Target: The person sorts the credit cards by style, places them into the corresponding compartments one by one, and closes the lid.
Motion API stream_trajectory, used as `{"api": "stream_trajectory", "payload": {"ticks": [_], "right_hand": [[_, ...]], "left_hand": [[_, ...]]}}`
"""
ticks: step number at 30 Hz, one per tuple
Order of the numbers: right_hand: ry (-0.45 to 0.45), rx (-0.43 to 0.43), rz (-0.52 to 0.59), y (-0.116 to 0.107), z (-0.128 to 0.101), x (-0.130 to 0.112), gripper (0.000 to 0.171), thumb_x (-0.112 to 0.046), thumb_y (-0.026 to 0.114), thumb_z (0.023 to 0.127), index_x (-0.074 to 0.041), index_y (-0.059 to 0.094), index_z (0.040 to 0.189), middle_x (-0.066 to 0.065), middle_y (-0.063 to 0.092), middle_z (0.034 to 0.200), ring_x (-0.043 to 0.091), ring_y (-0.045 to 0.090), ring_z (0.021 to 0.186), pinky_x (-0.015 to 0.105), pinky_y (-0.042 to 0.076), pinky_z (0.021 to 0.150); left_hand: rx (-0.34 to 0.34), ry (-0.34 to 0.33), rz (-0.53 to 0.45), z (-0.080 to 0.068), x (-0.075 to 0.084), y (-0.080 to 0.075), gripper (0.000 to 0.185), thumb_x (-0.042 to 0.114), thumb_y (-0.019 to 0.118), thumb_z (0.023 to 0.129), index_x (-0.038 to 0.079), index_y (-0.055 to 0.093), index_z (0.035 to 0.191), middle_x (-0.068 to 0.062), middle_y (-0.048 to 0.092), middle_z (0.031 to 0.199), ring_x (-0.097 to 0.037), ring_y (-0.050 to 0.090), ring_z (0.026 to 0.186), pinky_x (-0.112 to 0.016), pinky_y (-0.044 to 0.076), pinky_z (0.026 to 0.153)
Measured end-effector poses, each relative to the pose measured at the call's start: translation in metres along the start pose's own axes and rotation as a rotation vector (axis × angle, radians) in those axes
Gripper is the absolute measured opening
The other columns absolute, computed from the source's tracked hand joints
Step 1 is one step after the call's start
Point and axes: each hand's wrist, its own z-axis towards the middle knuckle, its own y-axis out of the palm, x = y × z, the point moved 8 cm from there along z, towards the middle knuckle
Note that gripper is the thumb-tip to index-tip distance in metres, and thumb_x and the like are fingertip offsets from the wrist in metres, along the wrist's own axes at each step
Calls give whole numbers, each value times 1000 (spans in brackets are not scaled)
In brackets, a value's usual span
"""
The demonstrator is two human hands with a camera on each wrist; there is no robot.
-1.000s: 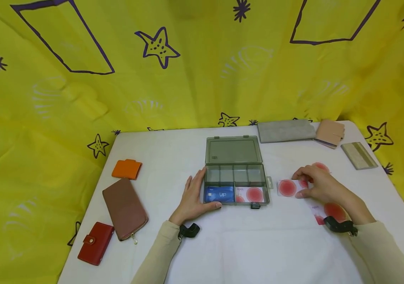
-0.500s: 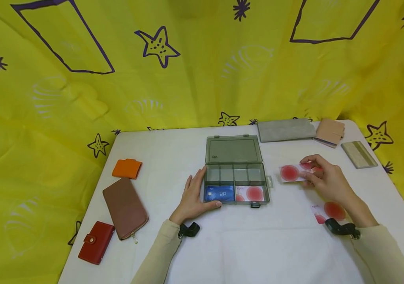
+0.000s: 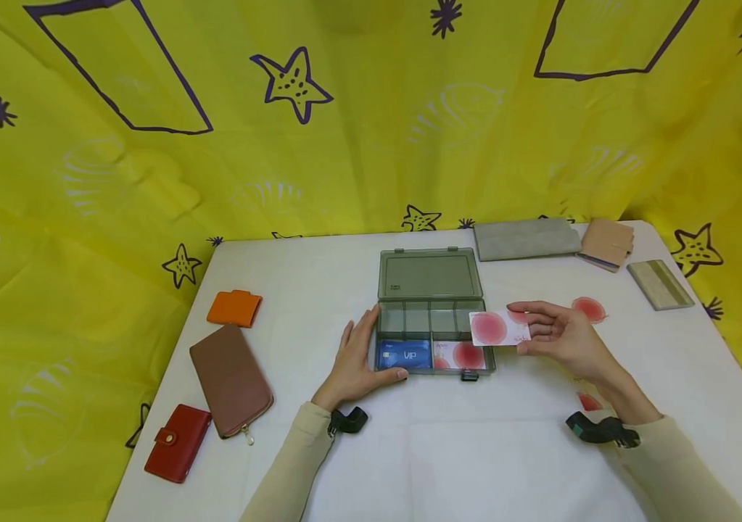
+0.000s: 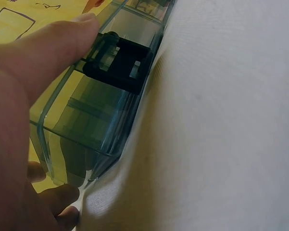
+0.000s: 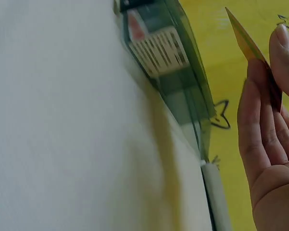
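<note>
Head view: right hand [image 3: 569, 338] pinches a card [image 3: 490, 328], seemingly over the box [image 3: 417, 319].

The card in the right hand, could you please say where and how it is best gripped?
Probably pinch the card at its right end, coming from the right, as the right hand does. It is thin and flat, and in the head view its left end overlaps the box, so that end is better left free.
</note>
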Motion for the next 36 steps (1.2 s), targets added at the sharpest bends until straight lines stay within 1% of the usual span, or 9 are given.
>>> {"api": "stream_trajectory", "payload": {"ticks": [6,10,13,17,19,25,31,34,36], "right_hand": [[-55,27,-212,30,3,-1,64,4,95,71,5,69,130,-3,77,109,8,69,84,15,60,75],[-145,56,-394,45,5,-4,65,-8,102,62,-5,76,122,-1,75,96,11,60,75,16,49,61],[-212,70,-507,50,6,-6,68,-15,105,55,-11,79,118,-3,73,95,13,57,78,18,41,59],[-266,50,-563,52,7,-9,74,-15,106,52,-9,78,120,3,71,117,12,61,103,6,46,82],[-265,37,-557,49,6,-10,76,-13,106,53,-7,77,123,5,67,123,12,60,109,5,45,86],[-140,81,-534,14,-9,-9,79,-11,104,59,-10,74,132,6,69,121,12,59,100,24,42,69],[48,75,-673,-43,-43,2,80,-25,102,66,-17,70,139,9,72,127,-1,54,105,13,42,79],[161,16,-769,-66,-64,13,82,-32,102,66,-18,69,140,14,69,135,12,54,112,19,47,81],[231,-31,-800,-77,-78,22,84,-34,101,66,-16,67,141,19,65,139,27,53,118,36,53,90]], "left_hand": [[5,1,-3,0,-1,0,123,50,88,80,12,15,172,-14,27,175,-33,19,165,-56,1,135],[1,3,3,0,0,1,124,50,88,80,12,14,172,-14,27,175,-33,19,165,-56,2,135],[-5,4,9,0,1,1,124,51,88,80,12,13,172,-13,26,176,-33,19,165,-56,1,136],[-4,2,7,0,1,0,124,51,88,80,12,13,172,-13,26,176,-33,18,165,-55,1,136],[-1,4,4,0,1,0,124,50,88,80,12,14,172,-13,26,176,-33,19,165,-56,1,135],[4,-3,13,0,0,-1,123,48,88,80,13,14,172,-13,26,176,-33,19,165,-56,1,135],[7,6,7,1,1,-1,123,47,89,80,12,15,172,-14,27,175,-34,20,164,-58,3,135],[5,2,9,0,0,0,123,47,89,80,12,15,172,-13,27,175,-34,20,165,-57,2,135],[3,-3,14,0,-1,0,123,48,89,80,13,15,172,-12,27,176,-32,20,165,-56,2,135]]}}
